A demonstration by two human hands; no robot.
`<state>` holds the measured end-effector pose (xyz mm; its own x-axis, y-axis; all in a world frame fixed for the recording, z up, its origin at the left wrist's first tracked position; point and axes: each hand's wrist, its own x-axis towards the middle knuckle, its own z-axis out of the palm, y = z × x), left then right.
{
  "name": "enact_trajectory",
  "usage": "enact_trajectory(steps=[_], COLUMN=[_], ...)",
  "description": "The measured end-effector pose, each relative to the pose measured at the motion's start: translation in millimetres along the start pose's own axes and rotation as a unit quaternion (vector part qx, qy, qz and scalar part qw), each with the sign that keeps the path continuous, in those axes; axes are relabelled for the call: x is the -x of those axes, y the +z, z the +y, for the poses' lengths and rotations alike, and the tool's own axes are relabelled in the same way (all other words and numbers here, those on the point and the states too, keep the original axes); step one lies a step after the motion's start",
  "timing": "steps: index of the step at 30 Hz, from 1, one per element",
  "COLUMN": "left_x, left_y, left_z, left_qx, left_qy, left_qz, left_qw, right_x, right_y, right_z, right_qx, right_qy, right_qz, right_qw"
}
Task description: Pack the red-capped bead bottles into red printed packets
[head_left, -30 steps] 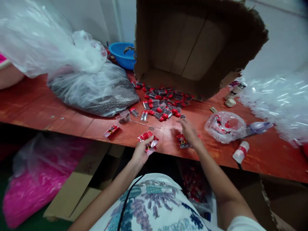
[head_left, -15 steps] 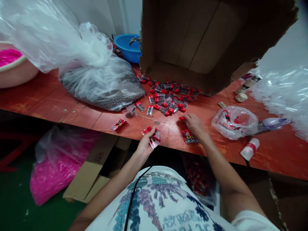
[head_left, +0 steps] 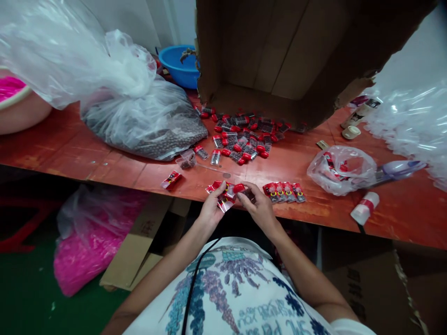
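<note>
My left hand (head_left: 212, 204) is closed on several small red printed packets (head_left: 226, 203) at the table's front edge. Right beside it, my right hand (head_left: 256, 202) pinches a small clear bottle with a red cap (head_left: 239, 188), the cap pointing at the packets. To the right a row of red-and-black packets (head_left: 283, 191) lies on the table. Farther back is a heap of red-capped bottles (head_left: 244, 137) filled with dark beads. Left of my hands lies a stack of red packets (head_left: 171, 179), with a small clear scoop (head_left: 187, 159) of dark beads behind it.
A large cardboard box (head_left: 265, 51) stands tilted behind the heap. On the left sit a plastic bag of dark beads (head_left: 146, 121) and a blue basin (head_left: 179, 65). A clear bag with red pieces (head_left: 340, 170) and a white roll (head_left: 365, 208) lie on the right.
My right hand has moved left from the packet row to my left hand, bringing the red-capped bottle. The packet row now shows in full. My left hand has stayed in place, holding the packets.
</note>
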<state>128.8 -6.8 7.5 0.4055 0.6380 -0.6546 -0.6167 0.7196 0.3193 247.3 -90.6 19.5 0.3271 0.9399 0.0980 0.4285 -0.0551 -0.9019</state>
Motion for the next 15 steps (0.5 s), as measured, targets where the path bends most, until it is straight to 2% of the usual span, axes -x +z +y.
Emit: enact_trajectory(steps=[7, 11, 13, 15], left_x=[0.5, 2.3, 5.0, 8.5], left_y=[-2.4, -0.2, 1.1, 1.9], left_z=[0.8, -0.2, -0.3, -0.1], left_qx=[0.001, -0.02, -0.041, -0.066], left_qy=[0.018, 0.025, 0.039, 0.059], left_qz=[-0.001, -0.003, -0.006, -0.027], left_qw=[1.0, 0.999, 0.998, 0.996], right_x=[2.4, 3.4, 3.7, 3.9], right_y=[-0.9, -0.6, 0.7, 2.5], right_z=[-1.3, -0.5, 1.8, 5.2], right_qx=[-0.025, -0.049, -0.082, -0.123], right_qy=[0.006, 0.02, 0.053, 0.091], right_qz=[0.03, -0.014, -0.053, -0.057], right_qw=[0.999, 0.999, 0.994, 0.987])
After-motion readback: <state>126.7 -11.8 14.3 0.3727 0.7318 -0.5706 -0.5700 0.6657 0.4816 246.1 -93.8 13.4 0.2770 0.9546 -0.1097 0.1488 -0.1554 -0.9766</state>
